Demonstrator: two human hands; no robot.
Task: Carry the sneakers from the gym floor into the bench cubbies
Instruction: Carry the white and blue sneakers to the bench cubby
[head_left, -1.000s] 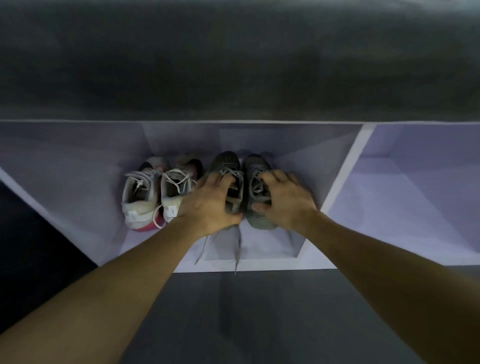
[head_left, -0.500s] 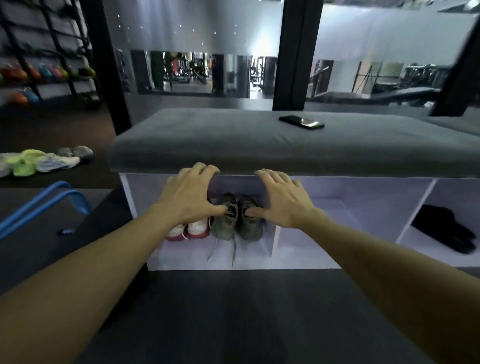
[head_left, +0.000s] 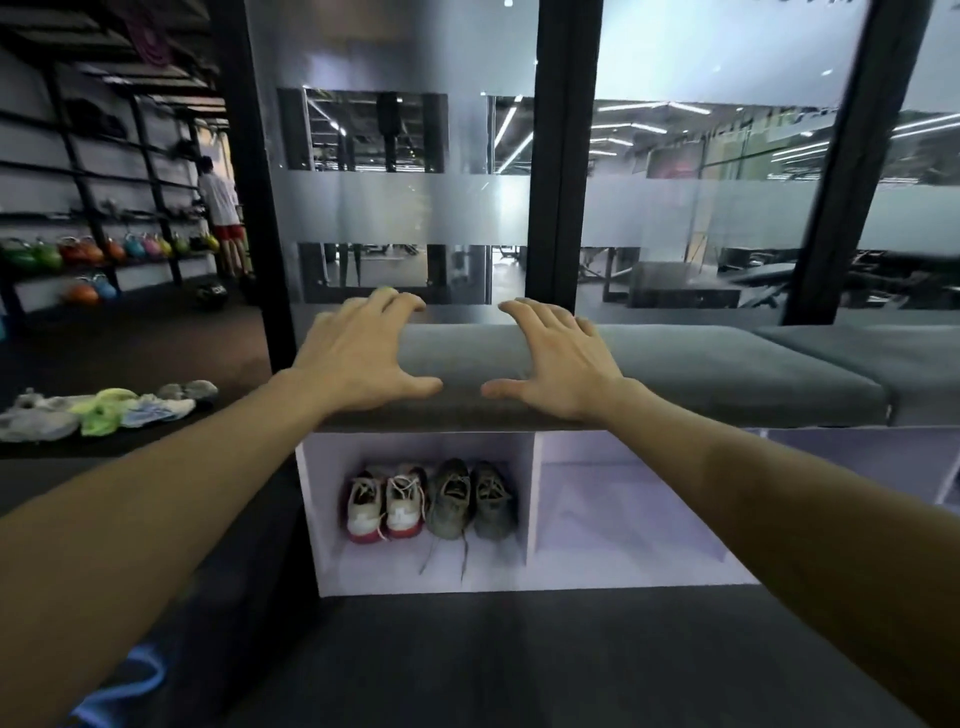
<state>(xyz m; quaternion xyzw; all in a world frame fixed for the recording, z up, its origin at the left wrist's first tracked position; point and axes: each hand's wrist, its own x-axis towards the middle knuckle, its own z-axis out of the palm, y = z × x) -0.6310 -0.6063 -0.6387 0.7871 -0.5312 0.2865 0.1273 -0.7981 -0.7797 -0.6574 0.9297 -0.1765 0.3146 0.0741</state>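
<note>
Both hands are empty. The left hand (head_left: 358, 358) and the right hand (head_left: 558, 361) are raised in front of the bench cushion (head_left: 727, 369), fingers spread apart, gripping nothing; whether the palms actually touch the cushion I cannot tell from this angle.

Location of goods: two pairs stand in the leftmost cubby (head_left: 322, 519), toes inward. The white-and-red sneakers (head_left: 384, 506) are on the left, the grey sneakers (head_left: 470, 501) just beside them on the right, touching or nearly so. The grey pair's laces trail out over the cubby floor toward the front edge. The neighbouring cubby (head_left: 623, 509) holds nothing visible. A further row of sneakers on the floor (head_left: 104, 410) remains well apart to the left, so the task reads as part done.

Step in hand, by my judgement: disengaging and going for the next pair. To do it well, turn left toward the floor row, take one matched pair at a time, one shoe per hand, and place it in the vacant cubby rather than crowding the first. Tuck loose laces in so nothing catches.

Change against the earlier frames: a second ago both hands were closed over the grey pair inside the cubby, seating it. Half a second ago they had let go and hovered at the opening. Now they are higher, level with the cushion, and the view has pulled back and lifted. The shoes have not shifted.
</note>
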